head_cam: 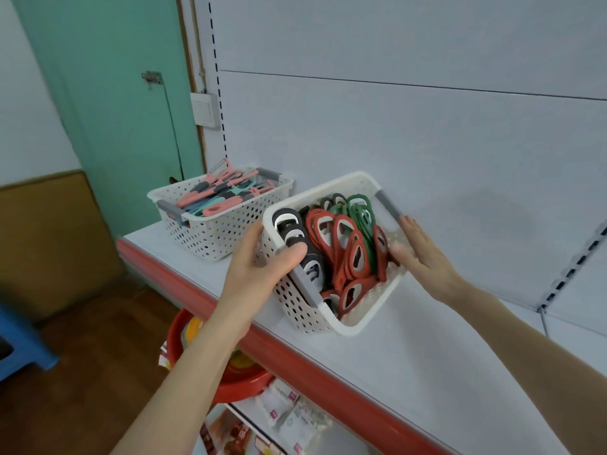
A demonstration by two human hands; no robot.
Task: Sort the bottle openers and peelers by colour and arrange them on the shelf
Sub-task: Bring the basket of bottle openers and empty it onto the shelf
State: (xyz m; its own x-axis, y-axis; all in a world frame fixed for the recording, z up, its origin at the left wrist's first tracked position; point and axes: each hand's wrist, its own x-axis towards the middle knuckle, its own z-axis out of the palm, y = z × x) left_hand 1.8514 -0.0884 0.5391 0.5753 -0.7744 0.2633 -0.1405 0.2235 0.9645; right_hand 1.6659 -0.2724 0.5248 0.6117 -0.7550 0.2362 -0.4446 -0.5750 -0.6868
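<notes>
On the white shelf (410, 372) with its red front edge (295, 359), two white perforated baskets stand close together, apart from each other. Nearer the camera, the tilted basket (308, 310) holds bottle openers grouped by colour: black ones (290, 233) at its left side, red ones (348, 254) in the middle and toward its near end, green ones (359, 211) at the far right. Left hand (262, 261) grasps this basket at its left side, thumb hooked over the rim beside the grey handle (305, 280), fingers hidden behind the wall. Right hand (423, 251) lies open and flat against the basket's right side, fingers extended toward the far grey handle (389, 205); it clasps nothing, and the thumb tip sits at the rim next to a red opener. Whether the basket's base rests fully on the shelf cannot be told. Behind and to the left, the second basket (210, 231) holds peelers (223, 195) in pink, teal and dark grey, mixed together, some projecting above the rim. Below the shelf, a red basin (239, 382) and packaged goods (282, 408) are partly visible.
</notes>
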